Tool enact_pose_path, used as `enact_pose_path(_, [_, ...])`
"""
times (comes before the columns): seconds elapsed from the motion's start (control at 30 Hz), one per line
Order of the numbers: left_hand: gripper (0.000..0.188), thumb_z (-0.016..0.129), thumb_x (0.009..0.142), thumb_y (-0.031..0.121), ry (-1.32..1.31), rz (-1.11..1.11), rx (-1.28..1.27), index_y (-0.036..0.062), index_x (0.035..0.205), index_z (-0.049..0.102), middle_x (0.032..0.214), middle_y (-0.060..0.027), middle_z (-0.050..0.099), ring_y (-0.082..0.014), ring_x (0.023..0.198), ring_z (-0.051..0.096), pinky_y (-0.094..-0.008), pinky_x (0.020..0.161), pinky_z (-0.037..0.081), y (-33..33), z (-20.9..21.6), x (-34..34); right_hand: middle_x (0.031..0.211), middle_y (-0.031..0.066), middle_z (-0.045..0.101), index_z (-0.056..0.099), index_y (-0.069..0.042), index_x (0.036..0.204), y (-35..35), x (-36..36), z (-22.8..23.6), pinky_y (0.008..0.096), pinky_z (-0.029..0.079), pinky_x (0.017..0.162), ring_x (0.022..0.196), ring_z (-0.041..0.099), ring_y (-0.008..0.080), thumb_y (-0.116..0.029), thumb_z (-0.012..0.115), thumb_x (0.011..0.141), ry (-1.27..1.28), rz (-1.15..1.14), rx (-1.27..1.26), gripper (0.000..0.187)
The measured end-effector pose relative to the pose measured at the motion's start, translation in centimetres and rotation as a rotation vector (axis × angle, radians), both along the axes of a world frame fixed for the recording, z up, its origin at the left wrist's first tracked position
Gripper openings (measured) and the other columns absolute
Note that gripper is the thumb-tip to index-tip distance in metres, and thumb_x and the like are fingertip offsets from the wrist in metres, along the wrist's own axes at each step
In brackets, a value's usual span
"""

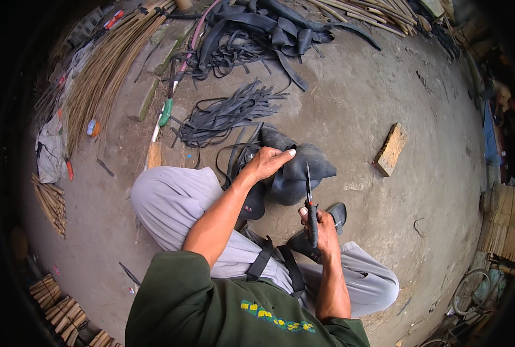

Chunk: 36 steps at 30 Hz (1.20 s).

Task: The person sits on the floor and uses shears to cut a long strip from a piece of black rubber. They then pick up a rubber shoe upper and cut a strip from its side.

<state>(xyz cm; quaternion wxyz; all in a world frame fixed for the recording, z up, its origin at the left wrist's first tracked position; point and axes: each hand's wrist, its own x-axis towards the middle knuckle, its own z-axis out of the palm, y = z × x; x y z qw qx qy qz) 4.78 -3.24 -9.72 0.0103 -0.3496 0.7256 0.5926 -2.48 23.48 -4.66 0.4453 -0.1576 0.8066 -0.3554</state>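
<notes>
Around the work, a concrete floor is strewn with material. Beyond the hands, a bundle of thin rubber strips is laid loosely, and behind it a tangled heap of wide black rubber is piled. On the left, a sheaf of long thin canes is spread, with a roll of tape placed against it; a green-handled tool is seen between the canes and the strips. On the right, a rough brick is set well apart from the hands. The space below the work is crowded by bent legs in grey trousers and by a dark shoe just beside the right hand. The black rubber piece is held out in front of the lap, between the knees; it is curved and folded into rounded lobes, with a dull, dusty grey sheen. Its near-left part is covered by the left hand, whose grip is closed on it, thumb extended. The right grip is wrapped around the dark handles of the scissors. The blades are overlapped with the rubber in view; whether it is touched cannot be told.
</notes>
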Motion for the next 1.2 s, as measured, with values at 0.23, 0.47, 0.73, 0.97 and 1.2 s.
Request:
enact_pose_path(0.23, [0.076, 0.067, 0.096, 0.06, 0.195, -0.025, 0.417, -0.0054, 0.135, 0.065, 0.133, -0.0139, 0.068, -0.0225, 0.129, 0.056, -0.0337, 0.114, 0.037, 0.3, 0.3, -0.4, 0.066, 0.0028, 0.054, 0.062, -0.001, 0.082, 0.0, -0.4, 0.6, 0.0363, 0.042, 0.063, 0.066, 0.047, 0.0141, -0.056, 0.073, 0.092, -0.027, 0.045, 0.012, 0.057])
enact_pose_path(0.47, [0.039, 0.076, 0.095, 0.034, 0.389, 0.058, 0.364, -0.0032, 0.106, 0.076, 0.095, -0.0024, 0.074, -0.0087, 0.089, 0.064, -0.0285, 0.081, 0.052, -0.3, 2.6, -1.3, 0.068, 0.0024, 0.056, 0.063, -0.001, 0.084, -0.1, -0.5, 1.8, 0.0353, 0.042, 0.065, 0.068, 0.048, 0.0138, -0.055, 0.074, 0.092, -0.033, 0.054, 0.026, 0.056])
enact_pose_path(0.73, [0.039, 0.075, 0.093, 0.029, 0.722, 0.085, 0.336, 0.0, 0.118, 0.072, 0.101, -0.0011, 0.073, -0.0093, 0.094, 0.063, -0.0292, 0.09, 0.05, 1.1, 7.3, -1.6, 0.07, 0.0032, 0.058, 0.063, -0.001, 0.087, -0.8, -1.0, 3.7, 0.0371, 0.046, 0.068, 0.069, 0.053, 0.015, -0.057, 0.071, 0.094, -0.111, 0.015, -0.091, 0.056])
enact_pose_path(0.97, [0.032, 0.073, 0.096, 0.025, 0.438, -0.083, 0.456, 0.0019, 0.118, 0.074, 0.107, -0.0019, 0.075, -0.0093, 0.098, 0.066, -0.0281, 0.093, 0.05, 1.3, 5.8, -1.7, 0.07, -0.0007, 0.057, 0.063, -0.004, 0.086, -0.3, -1.1, 3.6, 0.031, 0.044, 0.061, 0.066, 0.053, 0.0119, -0.058, 0.07, 0.095, -0.002, 0.122, -0.032, 0.055])
enact_pose_path(1.2, [0.027, 0.07, 0.099, 0.018, 0.79, 0.254, 0.502, 0.0033, 0.121, 0.073, 0.106, -0.0025, 0.077, -0.0106, 0.094, 0.07, -0.0279, 0.089, 0.055, -1.3, 7.3, -1.6, 0.078, 0.0033, 0.061, 0.066, -0.001, 0.095, 0.6, -1.1, 4.2, 0.0312, 0.046, 0.066, 0.072, 0.059, 0.0144, -0.066, 0.061, 0.097, -0.206, 0.123, -0.299, 0.065])
